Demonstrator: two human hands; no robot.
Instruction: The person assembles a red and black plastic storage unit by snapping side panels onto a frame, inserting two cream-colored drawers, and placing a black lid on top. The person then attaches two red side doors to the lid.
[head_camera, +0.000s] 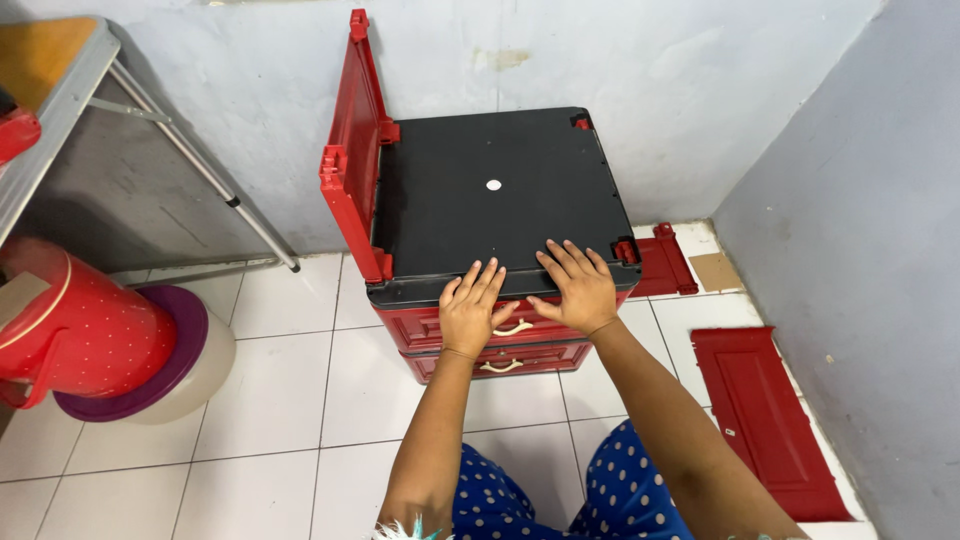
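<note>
Both hands lie flat and open, side by side, gripping nothing: the left hand (472, 308) and right hand (578, 288) press on the front edge of the black top panel (495, 190) of a red drawer cabinet (480, 340) standing on the white tiled floor (270, 400) against the wall. A red side panel (355, 150) stands upright at the cabinet's left edge. Another red panel (765, 420) lies on the floor to the right, and a red polka-dot jug (75, 325) sits at the left.

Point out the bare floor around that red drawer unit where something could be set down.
Bare tiles lie between the drawer unit and the red jug on the left. The right is crowded: a red panel and a smaller red piece fill the strip by the wall.
</note>
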